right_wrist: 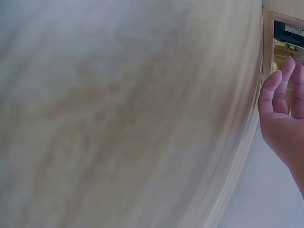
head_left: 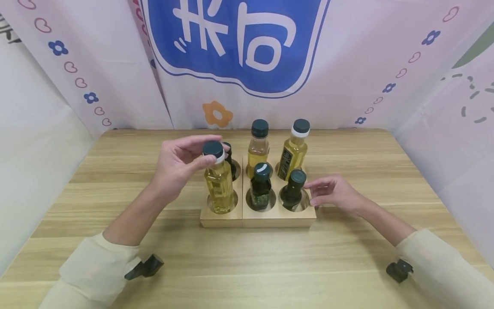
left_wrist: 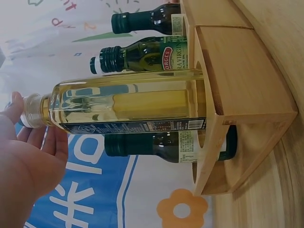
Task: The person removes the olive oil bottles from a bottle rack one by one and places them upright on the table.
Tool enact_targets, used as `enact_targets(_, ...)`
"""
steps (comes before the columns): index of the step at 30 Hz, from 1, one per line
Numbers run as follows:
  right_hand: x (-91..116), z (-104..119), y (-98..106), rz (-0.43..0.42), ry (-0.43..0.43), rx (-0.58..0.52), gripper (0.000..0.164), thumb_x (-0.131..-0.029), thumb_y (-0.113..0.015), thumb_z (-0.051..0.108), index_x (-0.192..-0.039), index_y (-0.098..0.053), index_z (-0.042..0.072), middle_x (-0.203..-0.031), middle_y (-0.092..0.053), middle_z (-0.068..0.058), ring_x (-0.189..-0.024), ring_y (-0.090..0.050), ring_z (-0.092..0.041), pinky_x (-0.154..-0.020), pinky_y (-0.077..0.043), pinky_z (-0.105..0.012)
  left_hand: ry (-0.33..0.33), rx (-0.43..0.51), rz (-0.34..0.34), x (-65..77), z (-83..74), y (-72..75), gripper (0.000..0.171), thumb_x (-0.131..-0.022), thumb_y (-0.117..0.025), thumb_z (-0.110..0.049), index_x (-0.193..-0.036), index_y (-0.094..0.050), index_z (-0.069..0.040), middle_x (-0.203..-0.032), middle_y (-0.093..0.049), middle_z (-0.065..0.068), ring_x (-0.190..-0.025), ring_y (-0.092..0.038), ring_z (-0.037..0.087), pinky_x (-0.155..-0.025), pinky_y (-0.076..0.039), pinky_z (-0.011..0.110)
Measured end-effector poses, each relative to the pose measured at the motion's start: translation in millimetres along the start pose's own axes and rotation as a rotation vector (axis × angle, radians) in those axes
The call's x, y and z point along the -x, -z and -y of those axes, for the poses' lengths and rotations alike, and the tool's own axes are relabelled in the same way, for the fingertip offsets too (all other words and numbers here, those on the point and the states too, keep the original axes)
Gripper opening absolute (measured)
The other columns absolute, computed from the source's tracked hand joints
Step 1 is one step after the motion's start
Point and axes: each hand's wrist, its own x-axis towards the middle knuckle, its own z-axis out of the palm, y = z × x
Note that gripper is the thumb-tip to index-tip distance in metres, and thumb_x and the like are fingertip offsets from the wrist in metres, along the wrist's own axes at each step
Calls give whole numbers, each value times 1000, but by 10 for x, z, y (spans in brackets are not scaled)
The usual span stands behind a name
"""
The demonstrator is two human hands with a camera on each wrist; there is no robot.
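So, the L hand [head_left: 175,165], mid-left of the head pic, has its thumb & fingers bent round the dark cap [head_left: 213,147] of a tall yellow bottle [head_left: 219,189], w/ a gap abt as wide as the cap. The bottle is near the middle of the pic, its low end at the front L hole of a wood rack [head_left: 279,222]; can't tell how deep it goes. Just behind it is a dark bottle [head_left: 233,168], partly hidden. The R hand [head_left: 335,194], mid-right of the pic, has its fingers loosely bent & spread, w/ nothing in them. It's right by the rack's R side, near a tilted dark bottle [head_left: 292,195]; can't tell if it's touching. A short green bottle [head_left: 260,193] is in the front middle hole, & 2 more yellow bottles [head_left: 294,152] are in the back row. The rack's on a wood table [head_left: 251,262]. Up top, a cloth [head_left: 115,43] has a big blue sign [head_left: 227,38] w/ white marks, & an orange flower [head_left: 210,112] below it.
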Motion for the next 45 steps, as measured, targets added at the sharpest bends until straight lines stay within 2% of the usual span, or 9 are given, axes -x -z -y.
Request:
enact_targets(2, 1, -1, -1, -3, -1, 8, 39, -80, -79, -11, -117, -75, 2, -94, -74, -5, -83, -71, -13, -74, -63, -27, -10, 11, -11, -3, -12, -9, 34, -92, -70, 10, -118, -77, -11, -107, -79, 4, -96, -76, 14, -82, -63, 26)
enact_targets(6, 0, -6, 0, -6, -3, 14, 39, -80, -79, -11, -117, -75, 2, -95, -74, -6, -84, -71, -13, -74, -63, -27, -41, 29, -35, -13, -33, -28, 32, -93, -71, 8, -117, -77, -13, -106, -79, 6, -98, -76, 16, -85, -62, 27)
enact_targets(9, -5, -13, 6, -4, 3, 12, 40, -80, -79, -11, -116, -76, 6, -95, -74, -6, -84, -71, -13, -74, -63, -27, -68, 36, -50, -24, -41, -39, 26, -93, -78, -5, -117, -77, -13, -105, -79, 7, -97, -76, 16, -85, -62, 27)
enact_targets(12, -9, -20, 12, -2, 14, 18, 41, -80, -79, -12, -115, -77, 9, -94, -74, -5, -83, -71, -13, -74, -63, -27, -85, 57, -61, -35, -45, -50, 28, -89, -83, -19, -117, -78, -15, -105, -79, 7, -97, -76, 17, -85, -62, 28)
enact_targets(14, -11, -24, 15, -1, 19, 23, 41, -80, -79, -12, -115, -78, 11, -94, -73, -4, -83, -71, -12, -74, -63, -26, -95, 82, -66, -43, -46, -57, 31, -88, -84, -23, -116, -78, -15, -106, -79, 8, -97, -77, 18, -88, -62, 29)
enact_targets(22, -13, -34, 17, 6, 25, 12, 43, -80, -79, -12, -114, -78, 15, -92, -73, -3, -82, -71, -12, -72, -63, -26, -155, 145, -100, -67, -67, -64, 40, -88, -84, -21, -119, -74, 1, -108, -79, 11, -99, -77, 23, -94, -60, 34)
enact_targets(29, -13, -34, 17, 7, 27, 21, 41, -81, -79, -11, -116, -78, 10, -92, -73, -4, -82, -71, -12, -72, -63, -26, -192, 169, -104, -88, -85, -61, 33, -88, -84, -22, -115, -76, -5, -107, -79, 12, -98, -77, 26, -93, -60, 35)
enact_targets(37, -17, -36, 26, 13, 26, 18, 39, -80, -79, -12, -118, -74, -1, -94, -73, -6, -83, -71, -12, -73, -63, -26, -241, 220, -137, -99, -100, -74, 30, -91, -81, -14, -118, -74, -1, -107, -78, 14, -95, -77, 24, -94, -60, 35)
enact_targets(45, -16, -43, 32, 16, 35, 22, 40, -81, -79, -11, -118, -75, 1, -96, -74, -7, -83, -72, -13, -73, -63, -27, -267, 384, -171, -133, -130, -43, 28, -89, -80, -3, -115, -73, 7, -106, -77, 22, -93, -77, 29, -93, -61, 37)
